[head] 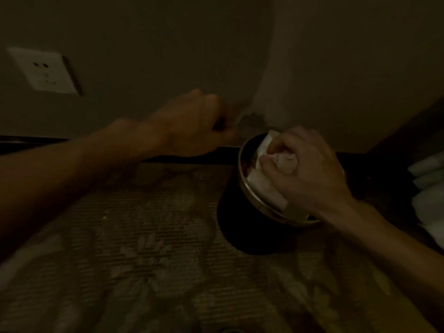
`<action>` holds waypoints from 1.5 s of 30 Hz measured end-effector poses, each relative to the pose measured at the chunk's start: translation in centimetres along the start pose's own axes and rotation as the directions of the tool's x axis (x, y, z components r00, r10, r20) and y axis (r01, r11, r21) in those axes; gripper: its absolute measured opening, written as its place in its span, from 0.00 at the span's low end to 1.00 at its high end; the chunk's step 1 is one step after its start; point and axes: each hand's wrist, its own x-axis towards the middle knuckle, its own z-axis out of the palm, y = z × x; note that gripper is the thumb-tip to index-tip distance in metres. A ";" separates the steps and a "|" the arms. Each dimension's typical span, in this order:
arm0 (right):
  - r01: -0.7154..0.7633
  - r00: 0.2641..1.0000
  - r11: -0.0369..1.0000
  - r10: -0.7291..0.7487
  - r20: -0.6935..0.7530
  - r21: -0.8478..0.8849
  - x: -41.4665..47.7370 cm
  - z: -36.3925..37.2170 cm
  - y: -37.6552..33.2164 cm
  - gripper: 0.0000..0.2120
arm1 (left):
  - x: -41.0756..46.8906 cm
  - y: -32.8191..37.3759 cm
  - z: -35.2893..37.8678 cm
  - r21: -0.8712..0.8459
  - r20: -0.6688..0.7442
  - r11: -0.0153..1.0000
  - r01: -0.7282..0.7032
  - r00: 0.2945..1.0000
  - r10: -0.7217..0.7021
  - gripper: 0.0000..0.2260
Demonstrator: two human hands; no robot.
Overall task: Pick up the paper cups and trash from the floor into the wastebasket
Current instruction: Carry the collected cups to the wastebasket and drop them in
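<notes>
The wastebasket (242, 212), a dark round bin with a metal rim, stands on the patterned carpet (144, 236) close to the base of the wall (144, 44), toward the carpet's far right. Its mouth is nearly full of pale crumpled paper cups (264, 186), which reach up to the rim. The right hand (310, 169) is over the opening, fingers curled tight around a crushed white paper cup (286, 162) and holding it against the pile inside. The left hand (192, 123) hangs near the wall just left of the bin, fingers curled in; it is blurred, and whether it holds anything cannot be told. A wall socket (45, 70) sits far to the left. To the right of the bin, at the frame edge, lie some pale folded things (427, 188), too dim to name. The carpet before and left of the bin is open.
</notes>
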 end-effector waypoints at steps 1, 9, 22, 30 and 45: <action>0.015 1.000 0.995 -0.016 0.010 0.095 0.0 0.8 -2.0 0.08 | -1.9 -0.6 -1.4 0.013 -0.015 1.000 -0.013 1.000 0.013 0.16; 0.192 0.822 0.899 -0.367 0.436 0.395 -0.7 14.4 -18.2 0.16 | -27.3 -10.3 -4.9 0.370 -0.019 0.909 0.193 0.980 -0.200 0.12; 0.430 0.317 0.867 -0.405 0.858 0.251 1.6 27.5 -38.7 0.09 | -51.6 -22.0 0.5 -0.140 -0.031 0.522 0.841 0.523 -0.852 0.11; 0.558 0.385 0.814 -0.428 0.818 0.163 5.5 35.9 -36.7 0.24 | -47.0 -33.3 4.3 0.062 0.052 0.459 0.887 0.456 -0.888 0.20; 0.844 0.185 0.503 -0.599 0.779 0.187 8.3 48.0 -36.2 0.32 | -49.5 -39.9 9.8 0.394 -0.049 0.323 0.861 0.370 -0.928 0.38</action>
